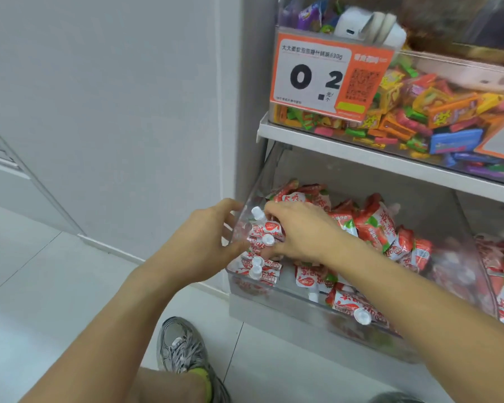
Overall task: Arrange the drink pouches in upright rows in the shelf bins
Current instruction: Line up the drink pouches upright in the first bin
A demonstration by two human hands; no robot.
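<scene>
Soft foil-and-plastic is what I expect under my fingers: the red, white and green drink pouches with white screw caps [262, 237] look light, squashy and a little slick, so I judge they will sag and slide unless each one leans on a neighbour or on the wall. The stiffest part of a pouch should be the spout under the cap, and the flat side seams; I would take hold there, or pinch across the body just below the cap, not squeeze the belly.

They sit in the clear plastic shelf bin [277, 292] on the lowest shelf. At the left end a short row stands with caps up, tight against the left wall. To the right the remaining pouches [373, 225] lie heaped at all angles, and one pouch lying near the front lip [358, 312] has its cap pointing outward.

My left hand [207, 242] is at the bin's left wall with fingers loosely curved; whether it touches the wall outside or reaches inside I cannot tell, nor whether it grips anything. My right hand [300, 231] is inside the bin, palm down over the standing row, fingers bent down onto the pouches; whether they pinch one or only press I cannot tell.

Most of the sorting seems yet to be done.

Above, another clear bin of bright wrapped sweets [413, 112] carries an orange and white price tag [323, 77].
</scene>
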